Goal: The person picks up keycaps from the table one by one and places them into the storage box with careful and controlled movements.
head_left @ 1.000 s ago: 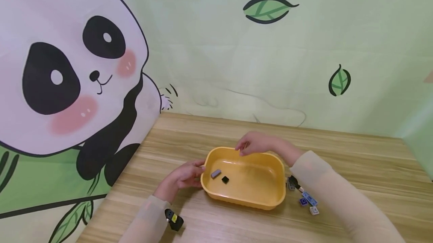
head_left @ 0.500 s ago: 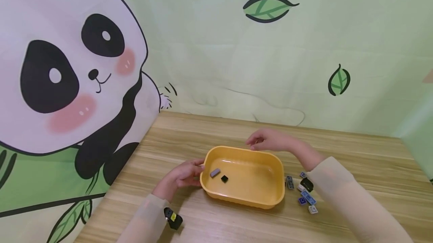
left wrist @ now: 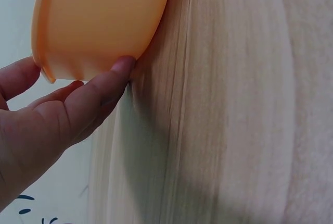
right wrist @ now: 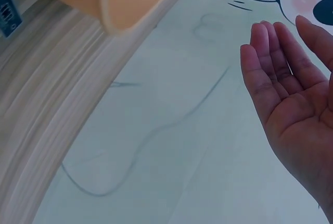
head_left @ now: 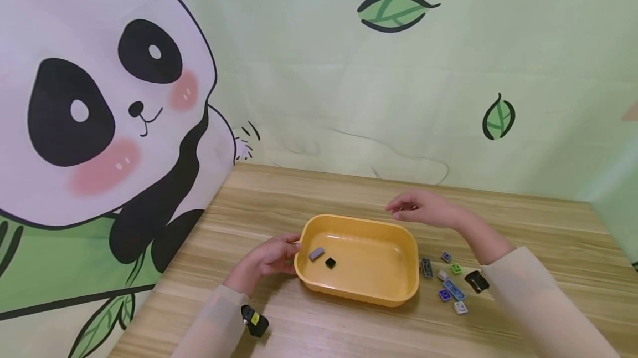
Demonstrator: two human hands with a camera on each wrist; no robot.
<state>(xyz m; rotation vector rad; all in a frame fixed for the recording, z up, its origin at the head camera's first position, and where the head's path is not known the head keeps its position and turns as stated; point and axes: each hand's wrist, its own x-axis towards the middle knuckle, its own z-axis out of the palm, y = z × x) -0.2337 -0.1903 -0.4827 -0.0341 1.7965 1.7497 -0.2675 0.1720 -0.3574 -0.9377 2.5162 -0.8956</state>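
Touching the left end of a yellow tub, the left hand lies just left of the head view's centre, its fingers along the outer wall and rim. The tub sits in the lower middle on a wooden table, with a grey block and a black block near its left end. The right hand hovers above the tub's upper right corner, fingers loosely bent, apart from the tub and from the other hand. Right of the tub, small blocks lie scattered, among them blue, green and white ones. A painted panda fills the upper left.

From the left wrist, one fingertip meets the rim at left and another the lower wall.

From the right wrist, the fingers point up at right, side by side, with the thumb spread; the tub shows at the top.
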